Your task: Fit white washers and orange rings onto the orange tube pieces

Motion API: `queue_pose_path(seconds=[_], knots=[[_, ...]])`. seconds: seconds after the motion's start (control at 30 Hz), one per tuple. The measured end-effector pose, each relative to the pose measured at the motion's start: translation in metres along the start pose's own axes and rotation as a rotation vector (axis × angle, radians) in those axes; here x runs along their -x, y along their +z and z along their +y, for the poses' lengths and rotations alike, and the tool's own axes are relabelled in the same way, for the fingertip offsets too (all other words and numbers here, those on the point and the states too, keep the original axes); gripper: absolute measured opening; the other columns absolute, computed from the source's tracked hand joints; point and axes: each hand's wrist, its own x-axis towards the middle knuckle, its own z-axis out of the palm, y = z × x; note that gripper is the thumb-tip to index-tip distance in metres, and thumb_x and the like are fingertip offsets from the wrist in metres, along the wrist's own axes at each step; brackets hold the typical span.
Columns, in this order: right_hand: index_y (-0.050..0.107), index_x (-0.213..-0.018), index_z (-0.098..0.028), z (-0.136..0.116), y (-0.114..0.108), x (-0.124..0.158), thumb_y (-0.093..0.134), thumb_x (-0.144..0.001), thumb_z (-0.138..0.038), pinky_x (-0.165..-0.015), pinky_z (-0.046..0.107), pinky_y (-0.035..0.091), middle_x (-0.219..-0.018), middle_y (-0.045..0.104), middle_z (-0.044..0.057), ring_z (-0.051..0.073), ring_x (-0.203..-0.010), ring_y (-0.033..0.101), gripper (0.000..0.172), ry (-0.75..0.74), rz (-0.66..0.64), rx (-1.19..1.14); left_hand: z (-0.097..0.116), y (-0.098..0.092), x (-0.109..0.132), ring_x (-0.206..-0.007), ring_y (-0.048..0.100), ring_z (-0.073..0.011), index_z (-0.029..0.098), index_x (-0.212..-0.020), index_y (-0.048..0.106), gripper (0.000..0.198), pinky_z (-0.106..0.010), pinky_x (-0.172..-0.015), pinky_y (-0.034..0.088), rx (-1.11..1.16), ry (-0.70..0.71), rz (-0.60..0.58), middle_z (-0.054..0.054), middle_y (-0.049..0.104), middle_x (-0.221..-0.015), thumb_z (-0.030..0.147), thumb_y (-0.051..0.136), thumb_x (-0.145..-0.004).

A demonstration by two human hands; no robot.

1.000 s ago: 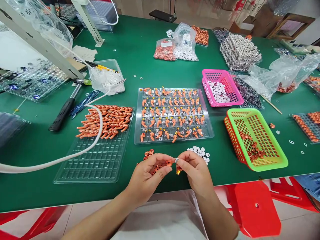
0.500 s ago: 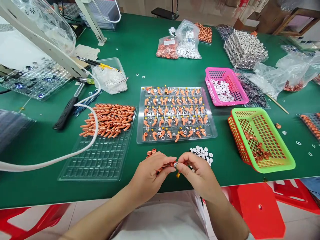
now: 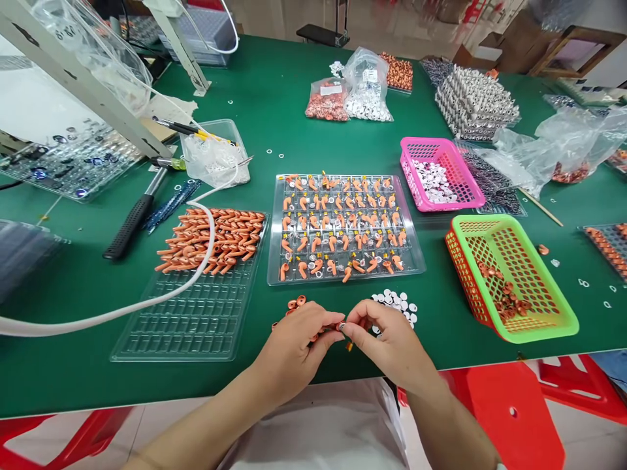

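My left hand (image 3: pixel 296 346) pinches a small round orange shell (image 3: pixel 337 326) between thumb and fingertips, just above the table's front part. Against it, my right hand (image 3: pixel 386 343) presses a small pale part with thumb and forefinger; the fingertips hide most of it. A yellow tab (image 3: pixel 349 346) sticks out below the right thumb. Loose orange shells (image 3: pixel 296 302) lie behind and partly beneath my left hand. White discs (image 3: pixel 394 301) are spread behind the right one. Farther back lies a clear tray (image 3: pixel 416 261) holding rows of orange stemmed earbud housings (image 3: pixel 332 243) with yellow tabs.
To the left, stacked orange stems (image 3: pixel 215 238) cover part of another clear tray (image 3: pixel 176 346), crossed by a white cable (image 3: pixel 161 299). A hammer (image 3: pixel 132 219) lies beyond. At right stand a pink basket (image 3: pixel 477 196) of white discs and a green basket (image 3: pixel 563 323) with orange shells.
Both hands stay together at the same spot. The pale part between the fingertips has tilted and sits closer against the orange shell. The camera view has shifted slightly.
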Motion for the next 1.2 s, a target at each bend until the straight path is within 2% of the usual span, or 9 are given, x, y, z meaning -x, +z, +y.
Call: queue_pose_path(seconds=[0.33, 0.67, 1.07, 1.2], knots=[[0.059, -0.077, -0.020, 0.003, 0.000, -0.003, 0.059, -0.088, -0.025, -0.062, 0.022, 0.042, -0.073, 0.063, -0.002, 0.011, -0.068, 0.055, 0.012, 0.029, -0.014, -0.076, 0.000, 0.002, -0.002, -0.069, 0.060, -0.0134, 0.017, -0.101, 0.066, 0.014, -0.025, -0.066, 0.047, 0.029, 0.034, 0.033, -0.002, 0.068, -0.075, 0.015, 0.059, -0.089], [0.056, -0.082, -0.019, 0.010, 0.004, -0.001, 0.064, -0.086, -0.035, -0.057, 0.021, 0.048, -0.071, 0.060, -0.003, 0.011, -0.063, 0.062, 0.019, 0.106, -0.067, -0.378, 0.001, 0.003, -0.002, -0.070, 0.062, -0.0129, 0.018, -0.100, 0.066, 0.017, -0.024, -0.066, 0.048, 0.092, 0.095, 0.112, -0.002, 0.070, -0.077, 0.009, 0.061, -0.087], [0.057, -0.081, -0.019, 0.006, 0.002, 0.005, 0.057, -0.090, -0.035, -0.059, 0.023, 0.048, -0.072, 0.059, -0.001, 0.013, -0.067, 0.061, 0.019, 0.060, -0.089, -0.244, 0.004, 0.004, 0.002, -0.073, 0.060, -0.0136, 0.020, -0.103, 0.065, 0.022, -0.025, -0.066, 0.050, 0.124, 0.116, 0.100, -0.003, 0.068, -0.079, 0.007, 0.060, -0.086], [0.057, -0.079, -0.018, 0.007, 0.002, 0.007, 0.058, -0.090, -0.036, -0.057, 0.023, 0.047, -0.070, 0.058, -0.001, 0.012, -0.063, 0.059, 0.021, 0.062, -0.101, -0.256, 0.006, 0.002, 0.001, -0.074, 0.062, -0.0146, 0.020, -0.103, 0.066, 0.022, -0.026, -0.067, 0.051, 0.135, 0.121, 0.085, -0.004, 0.069, -0.079, 0.007, 0.060, -0.086]])
